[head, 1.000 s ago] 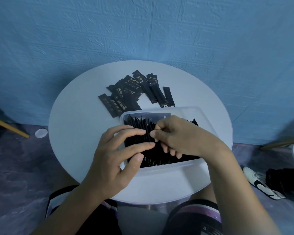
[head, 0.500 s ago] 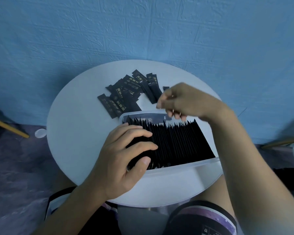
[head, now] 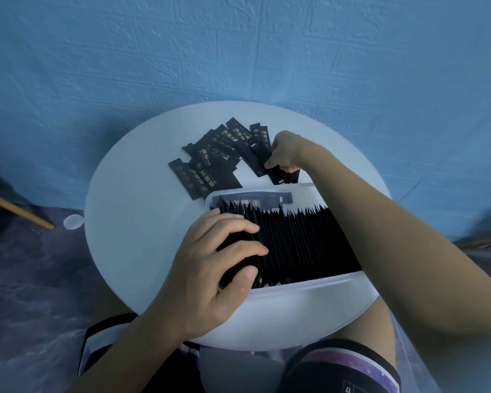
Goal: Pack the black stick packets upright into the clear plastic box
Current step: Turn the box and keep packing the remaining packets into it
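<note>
Black stick packets fall into two groups on a round white table (head: 131, 222) set against a blue textured wall (head: 238, 52).

Group one: a row of packets (head: 301, 242) stands upright on edge inside the clear plastic box (head: 309, 290). The row runs from the left wall across to the right, where the right forearm hides its end. The box sits at the near edge of the table, directly in front of the person. One further packet (head: 255, 198) lies sideways along the far wall of the box, behind the upright tops.

Group two: the loose packets (head: 216, 163) lie flat in an overlapping heap on the table just beyond the box, gold print facing up. The nearest of them touch or almost touch the far-left corner of the box.

Left hand (head: 210, 268): placed over the left end of the row. The fingers are slightly spread and curled across the packet tops, and the thumb is set against the near side, so that end of the row is clamped between them.

Right hand (head: 287, 151): reached across the box to the right edge of the heap. The fingers are bunched together and curled downward, and the thumb tip is pressed onto a packet. The hand is pinching there; how many packets it holds cannot be told.

On the floor to the left: a small pale disc (head: 73, 221) and a wooden bar (head: 17, 211).
</note>
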